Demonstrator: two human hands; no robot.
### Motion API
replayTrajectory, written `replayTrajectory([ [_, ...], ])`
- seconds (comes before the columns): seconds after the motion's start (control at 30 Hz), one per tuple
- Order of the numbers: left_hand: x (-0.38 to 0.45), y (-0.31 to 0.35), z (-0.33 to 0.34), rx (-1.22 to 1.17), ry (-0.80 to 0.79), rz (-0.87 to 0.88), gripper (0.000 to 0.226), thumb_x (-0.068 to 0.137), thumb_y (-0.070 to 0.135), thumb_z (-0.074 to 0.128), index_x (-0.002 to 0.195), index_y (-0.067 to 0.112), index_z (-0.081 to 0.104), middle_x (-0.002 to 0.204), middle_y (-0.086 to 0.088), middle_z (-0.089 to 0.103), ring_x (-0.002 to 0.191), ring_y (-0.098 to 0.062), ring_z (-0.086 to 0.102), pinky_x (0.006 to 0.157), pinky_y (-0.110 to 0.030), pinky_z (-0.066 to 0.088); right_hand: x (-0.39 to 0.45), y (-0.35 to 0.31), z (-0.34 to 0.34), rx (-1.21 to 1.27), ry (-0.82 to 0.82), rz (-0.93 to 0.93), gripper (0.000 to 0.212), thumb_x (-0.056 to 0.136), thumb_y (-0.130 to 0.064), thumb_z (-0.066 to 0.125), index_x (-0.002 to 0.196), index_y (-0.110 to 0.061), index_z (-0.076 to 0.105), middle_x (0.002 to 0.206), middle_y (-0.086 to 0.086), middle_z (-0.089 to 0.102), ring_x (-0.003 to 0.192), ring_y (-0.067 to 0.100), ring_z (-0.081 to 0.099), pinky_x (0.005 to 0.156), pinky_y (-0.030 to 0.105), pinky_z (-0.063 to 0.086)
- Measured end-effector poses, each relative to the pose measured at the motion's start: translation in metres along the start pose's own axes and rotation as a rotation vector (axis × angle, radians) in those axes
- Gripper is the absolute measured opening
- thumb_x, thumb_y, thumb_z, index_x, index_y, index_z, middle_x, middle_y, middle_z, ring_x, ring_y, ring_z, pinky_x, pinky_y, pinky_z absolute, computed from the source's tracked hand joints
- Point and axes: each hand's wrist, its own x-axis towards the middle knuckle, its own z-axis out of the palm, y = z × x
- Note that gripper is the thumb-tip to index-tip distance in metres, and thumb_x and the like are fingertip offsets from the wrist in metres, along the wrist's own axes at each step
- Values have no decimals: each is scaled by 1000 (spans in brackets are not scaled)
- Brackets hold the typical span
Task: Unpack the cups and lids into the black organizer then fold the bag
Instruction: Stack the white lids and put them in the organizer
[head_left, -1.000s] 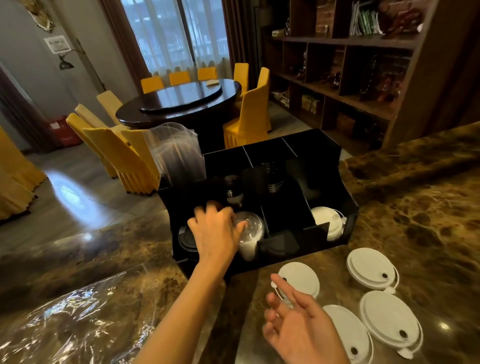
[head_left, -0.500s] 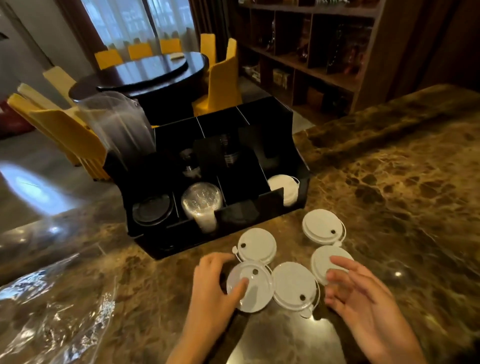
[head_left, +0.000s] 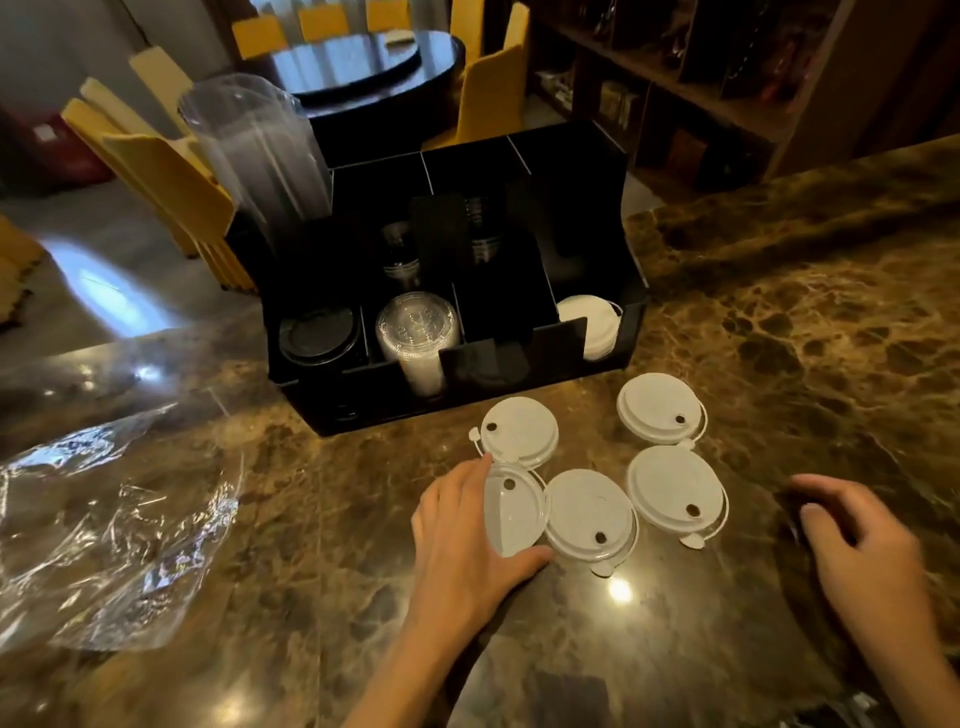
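Several white lids lie on the marble counter in front of the black organizer (head_left: 540, 358). My left hand (head_left: 462, 540) grips the nearest-left white lid (head_left: 511, 512) between thumb and fingers. Beside it lie a second lid (head_left: 589, 512), a third lid (head_left: 672, 488), a lid (head_left: 519, 431) further back and another lid (head_left: 657, 408). My right hand (head_left: 862, 551) hovers to the right, fingers apart, holding nothing. The organizer holds black lids (head_left: 318, 335), clear lids (head_left: 415, 325), white lids (head_left: 589, 317) and a tall stack of clear cups (head_left: 260, 150). The clear bag (head_left: 104, 525) lies crumpled at the left.
The counter's far edge runs just behind the organizer, with floor beyond. Yellow chairs (head_left: 171, 176) and a round dark table (head_left: 363, 62) stand beyond it. Wooden shelves (head_left: 727, 78) fill the back right.
My left hand left the clear lids in the organizer and came down onto a white lid on the counter. My right hand moved out to the right of the lids. The view tilted down.
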Motion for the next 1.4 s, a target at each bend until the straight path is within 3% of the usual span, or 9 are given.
replayTrajectory([
  [0.1,0,13,-5,-98,165,17,57,61,65,74,110,54,46,107,49,49,104,22,43,73,-22,39,2,4,4,-168,-41,-88,28,93,-4,58,117,-15,67,125,8,65,112,23,57,98,42,43],
  [0.2,-10,10,-7,-246,126,-112,62,71,59,70,115,76,30,120,58,34,118,22,36,81,-25,43,7,4,7,-322,-135,-115,35,93,-6,60,127,-14,63,137,10,60,129,30,51,109,53,36],
  [0.43,-11,-2,-20,-591,139,-269,56,97,61,40,99,13,70,92,-13,67,84,-32,62,78,-59,51,14,6,10,-499,-208,-194,38,91,-14,62,129,-13,64,144,7,56,139,28,42,111,55,31],
  [0.53,-7,-5,-27,-647,236,-295,50,102,46,45,93,3,70,93,-20,68,85,-38,61,74,-53,52,15,8,12,-481,-203,-205,39,91,-12,62,130,-14,63,144,6,56,140,27,41,111,54,31],
  [0.7,6,-19,-31,-628,355,-399,26,102,31,54,90,20,73,86,5,74,79,-7,67,63,-18,52,17,9,13,-506,-219,-224,40,92,-14,60,132,-13,61,146,7,54,141,27,39,114,55,29],
  [0.87,12,-32,-29,-382,347,-432,16,101,23,57,91,26,70,83,13,70,81,5,64,65,-19,47,16,11,14,-517,-247,-227,41,94,-16,56,135,-14,59,150,6,50,145,26,34,118,52,22],
  [1.07,15,-35,-21,-45,360,-289,10,96,17,64,95,11,72,87,1,65,80,-16,60,69,-34,52,14,11,14,-515,-238,-237,42,95,-18,54,137,-15,57,150,5,49,145,24,34,118,51,21],
  [1.2,11,-37,-20,-40,321,-237,16,94,25,64,103,12,70,101,-1,63,96,-21,56,81,-38,51,14,11,14,-517,-236,-227,42,96,-18,55,137,-16,57,151,3,49,145,23,34,118,51,21],
  [1.4,-4,-23,-13,195,58,-155,83,74,74,63,140,27,44,135,10,45,124,-15,36,102,-40,35,14,9,13,-506,-241,-200,42,96,-18,55,138,-17,57,152,2,48,146,22,32,118,48,18],
])
